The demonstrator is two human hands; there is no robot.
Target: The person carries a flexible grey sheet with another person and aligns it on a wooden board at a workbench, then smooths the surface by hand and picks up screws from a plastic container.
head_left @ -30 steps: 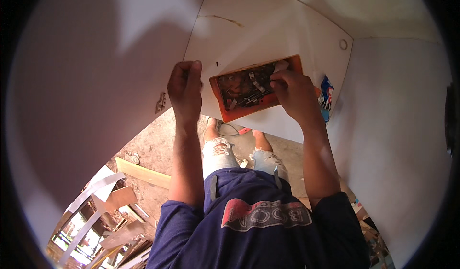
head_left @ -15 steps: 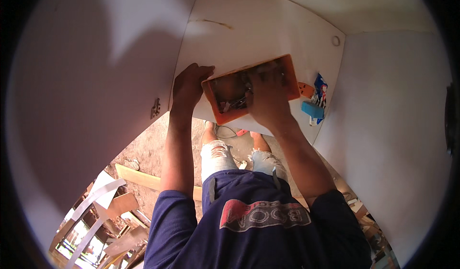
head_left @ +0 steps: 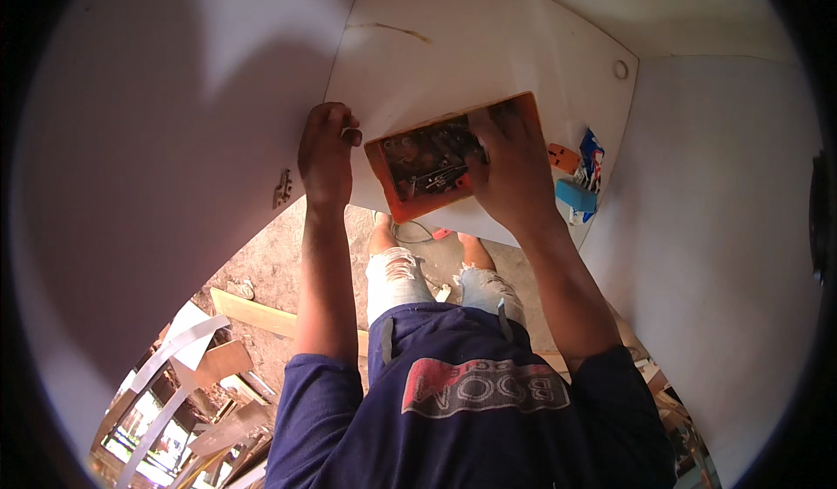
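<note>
An orange open-topped box (head_left: pixel 404 212) lies tilted on the white panel before me. Inside it is a dark jumble of small metal pieces (head_left: pixel 442 178), some long and thin like screws. My right hand (head_left: pixel 514 171) reaches into the box's right half, thumb apart from the fingers; the fingertips are in shadow among the contents. To the left of the box, apart from it, my left hand (head_left: pixel 325 153) is by the seam of the two panels. Its fingers are curled toward the thumb, and whatever they may hold is too small to make out.
Right of the box lie an orange slotted piece (head_left: pixel 563 158), a light-blue block (head_left: pixel 575 195) and a blue-and-white packet (head_left: pixel 590 159). A metal hinge (head_left: pixel 282 189) is fixed on the left panel (head_left: pixel 200 201). A white ring (head_left: pixel 620 70) sits near the far right corner. Wood offcuts (head_left: pixel 227 358) litter the floor.
My left hand has drawn back leftward from the box, and its fingers have curled. The right hand has shifted right inside the box, so more of the metal pieces show.
</note>
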